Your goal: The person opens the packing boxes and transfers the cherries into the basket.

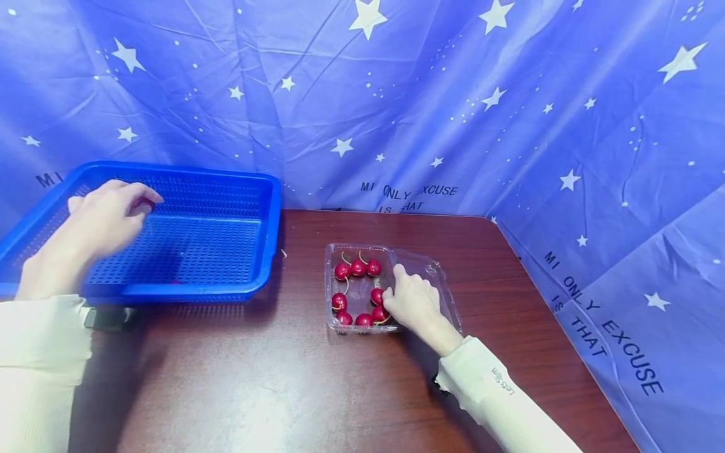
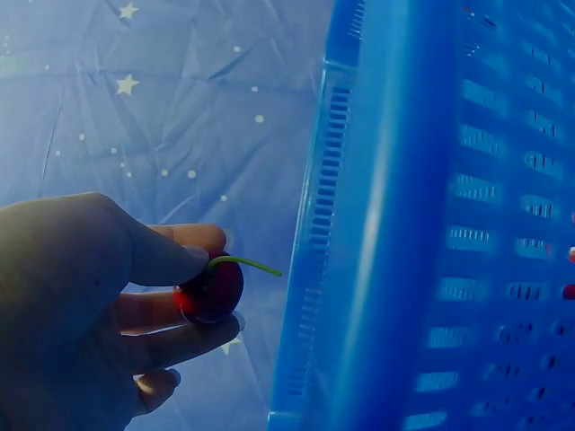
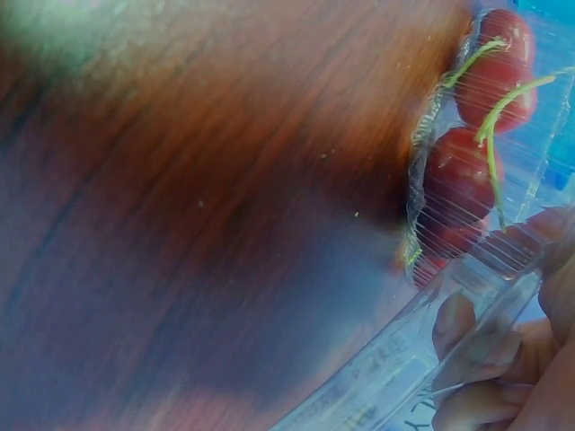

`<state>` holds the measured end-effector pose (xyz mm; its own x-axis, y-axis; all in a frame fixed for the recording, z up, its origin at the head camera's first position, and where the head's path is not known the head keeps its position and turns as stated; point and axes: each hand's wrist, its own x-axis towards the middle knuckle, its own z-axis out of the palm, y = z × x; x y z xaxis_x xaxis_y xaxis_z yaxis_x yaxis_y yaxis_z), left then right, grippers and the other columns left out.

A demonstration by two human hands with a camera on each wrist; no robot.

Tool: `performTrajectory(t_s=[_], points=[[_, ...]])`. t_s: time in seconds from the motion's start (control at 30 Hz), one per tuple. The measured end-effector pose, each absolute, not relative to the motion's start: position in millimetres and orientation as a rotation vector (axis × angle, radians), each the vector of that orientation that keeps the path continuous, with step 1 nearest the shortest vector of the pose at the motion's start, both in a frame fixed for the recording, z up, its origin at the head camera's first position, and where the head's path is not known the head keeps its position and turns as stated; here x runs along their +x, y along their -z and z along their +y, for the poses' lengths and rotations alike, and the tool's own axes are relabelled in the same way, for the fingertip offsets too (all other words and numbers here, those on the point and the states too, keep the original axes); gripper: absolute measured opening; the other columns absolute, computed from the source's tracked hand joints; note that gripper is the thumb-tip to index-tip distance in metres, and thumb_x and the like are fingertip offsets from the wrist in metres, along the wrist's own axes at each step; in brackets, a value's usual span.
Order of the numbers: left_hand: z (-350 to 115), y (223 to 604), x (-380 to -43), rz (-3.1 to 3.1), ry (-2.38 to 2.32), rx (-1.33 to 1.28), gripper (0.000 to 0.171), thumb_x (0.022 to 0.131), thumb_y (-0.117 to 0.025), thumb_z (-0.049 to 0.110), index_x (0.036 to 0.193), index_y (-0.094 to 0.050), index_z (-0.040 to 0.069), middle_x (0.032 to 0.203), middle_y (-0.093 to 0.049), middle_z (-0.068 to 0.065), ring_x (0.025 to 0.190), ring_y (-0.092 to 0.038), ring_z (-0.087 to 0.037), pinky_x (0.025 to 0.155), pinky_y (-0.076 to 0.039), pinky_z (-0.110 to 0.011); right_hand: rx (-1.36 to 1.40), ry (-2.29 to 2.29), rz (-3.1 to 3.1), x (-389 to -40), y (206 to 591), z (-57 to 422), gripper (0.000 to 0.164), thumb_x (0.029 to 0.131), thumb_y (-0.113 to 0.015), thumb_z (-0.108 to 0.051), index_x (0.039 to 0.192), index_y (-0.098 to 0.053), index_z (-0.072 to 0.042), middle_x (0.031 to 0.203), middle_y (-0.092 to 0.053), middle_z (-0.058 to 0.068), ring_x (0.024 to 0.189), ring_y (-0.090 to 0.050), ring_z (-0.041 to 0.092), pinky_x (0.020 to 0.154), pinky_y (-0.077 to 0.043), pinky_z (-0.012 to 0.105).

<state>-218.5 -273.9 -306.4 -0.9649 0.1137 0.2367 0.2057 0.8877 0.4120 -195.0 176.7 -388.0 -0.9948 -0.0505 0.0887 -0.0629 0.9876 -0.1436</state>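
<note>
My left hand [image 1: 107,217] is raised over the left part of the blue plastic basket [image 1: 274,233]. Between its thumb and fingertips it pinches a dark red cherry [image 2: 214,294] with a green stem, best seen in the left wrist view. My right hand [image 1: 416,299] grips the right wall of a clear plastic box [image 1: 362,290], where the hinged lid [image 1: 444,283] lies folded open to the right. Its fingers [image 3: 476,404] show through the clear plastic in the right wrist view. Several red cherries [image 1: 358,267] line the box's sides around a bare middle.
Both containers stand on a brown wooden table [image 1: 255,377], the basket left of the box. A small red spot [image 1: 177,281] shows low inside the basket. Blue star-printed cloth [image 1: 317,113] hangs behind the table and along its right side.
</note>
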Motion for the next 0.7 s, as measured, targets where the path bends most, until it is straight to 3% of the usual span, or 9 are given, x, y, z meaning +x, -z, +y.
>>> performTrajectory(t_s=[0.33, 0.7], points=[[-267, 316, -220, -2.93, 0.63, -0.296, 0.029, 0.094, -0.038, 0.002, 0.113, -0.058, -0.005, 0.118, -0.043, -0.04, 0.116, -0.035, -0.055, 0.085, -0.03, -0.074, 0.087, -0.221, -3.047, -195, 388, 177, 0.024, 0.08, -0.06, -0.026, 0.092, -0.053, -0.006, 0.077, -0.071, 0.024, 0.069, -0.065, 0.043, 0.051, -0.05, 0.053], [-256, 326, -226, -3.032, 0.439, -0.429, 0.03, 0.084, -0.044, -0.002, 0.109, -0.061, -0.006, 0.105, -0.056, -0.038, 0.105, -0.048, -0.055, 0.08, -0.04, -0.072, 0.078, -0.212, -3.061, -195, 388, 177, 0.025, 0.08, -0.059, -0.027, 0.093, -0.053, -0.006, 0.079, -0.071, 0.024, 0.069, -0.065, 0.042, 0.051, -0.05, 0.053]])
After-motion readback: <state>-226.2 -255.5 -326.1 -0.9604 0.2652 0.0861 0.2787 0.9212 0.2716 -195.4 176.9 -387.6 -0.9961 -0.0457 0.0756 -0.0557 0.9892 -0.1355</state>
